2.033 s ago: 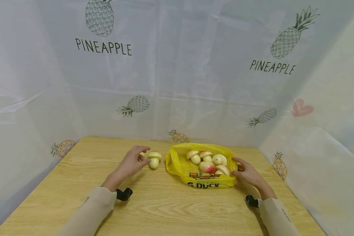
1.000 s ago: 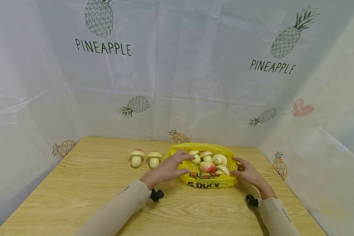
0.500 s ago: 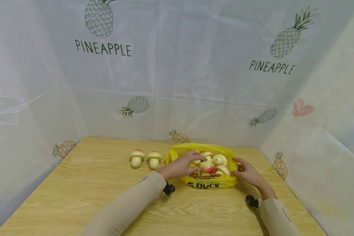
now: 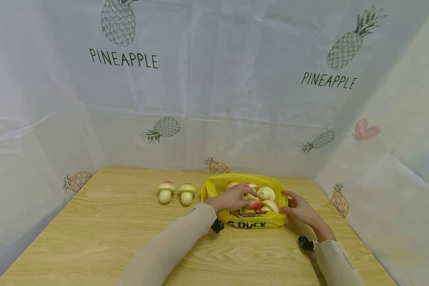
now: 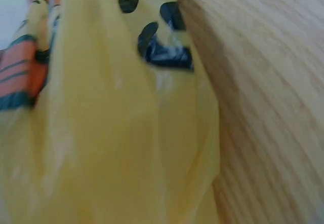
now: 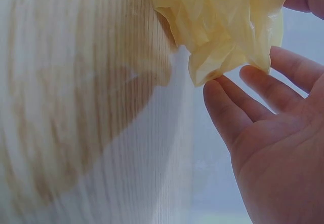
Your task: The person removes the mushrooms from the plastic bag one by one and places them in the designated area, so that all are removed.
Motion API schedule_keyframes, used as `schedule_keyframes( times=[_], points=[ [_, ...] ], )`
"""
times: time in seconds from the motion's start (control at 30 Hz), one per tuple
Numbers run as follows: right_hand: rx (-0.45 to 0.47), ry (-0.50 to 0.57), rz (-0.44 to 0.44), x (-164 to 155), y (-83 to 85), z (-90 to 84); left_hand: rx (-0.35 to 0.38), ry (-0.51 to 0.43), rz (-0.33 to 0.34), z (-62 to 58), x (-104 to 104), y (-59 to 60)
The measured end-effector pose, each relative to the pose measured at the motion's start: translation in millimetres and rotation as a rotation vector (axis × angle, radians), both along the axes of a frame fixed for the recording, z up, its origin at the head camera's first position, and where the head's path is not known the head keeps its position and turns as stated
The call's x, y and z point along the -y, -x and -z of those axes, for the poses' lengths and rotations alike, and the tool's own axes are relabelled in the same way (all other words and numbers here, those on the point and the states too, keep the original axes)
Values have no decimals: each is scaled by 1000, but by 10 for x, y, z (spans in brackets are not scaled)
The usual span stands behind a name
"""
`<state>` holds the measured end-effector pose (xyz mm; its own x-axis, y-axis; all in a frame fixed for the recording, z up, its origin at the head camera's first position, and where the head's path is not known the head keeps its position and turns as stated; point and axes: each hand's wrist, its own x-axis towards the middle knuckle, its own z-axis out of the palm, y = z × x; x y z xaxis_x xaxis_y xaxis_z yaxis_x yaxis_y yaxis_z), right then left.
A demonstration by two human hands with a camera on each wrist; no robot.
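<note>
As the soft yellow plastic bag with black lettering (image 4: 271, 220), right of centre in the lower half of the frame, has thin walls, its wide mouth probably needs some support. That seems to be why the bare right hand (image 4: 300, 207) is at its right edge, fingers long and parted, the tips only touching the plastic. From the left the bare left hand (image 4: 232, 198) enters the mouth, thumb and fingers apart, over a rounded cream piece with red blush (image 4: 255, 204); I see no firm grip on it. Just right of it, a pale mushroom-shaped piece (image 4: 266, 194) lies in the bag. Left of centre, two cream mushroom-shaped pieces with domed caps (image 4: 166, 193) lie on the pale wooden table (image 4: 128, 238), stems towards the person, probably aligned with intention
</note>
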<state>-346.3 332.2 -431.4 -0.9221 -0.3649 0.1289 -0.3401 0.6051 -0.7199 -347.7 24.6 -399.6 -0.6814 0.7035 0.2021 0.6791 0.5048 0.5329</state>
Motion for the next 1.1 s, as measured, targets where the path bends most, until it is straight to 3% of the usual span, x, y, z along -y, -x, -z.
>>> schedule_keyframes(
  times=[0.43,0.6,0.73,0.9,1.1],
  points=[
    [10,-1,-2,50,-43,-85,-6,19,-1,75,-167,104],
    [5,-5,-12,34,-35,-61,138,66,-49,103,-173,79],
    [9,-8,-6,31,-10,-31,202,46,-61,109,-141,68],
    [12,-9,4,34,-8,-11,203,54,-57,99,-90,67],
    [26,0,2,33,-18,-17,151,129,-69,53,-50,54]
  ],
)
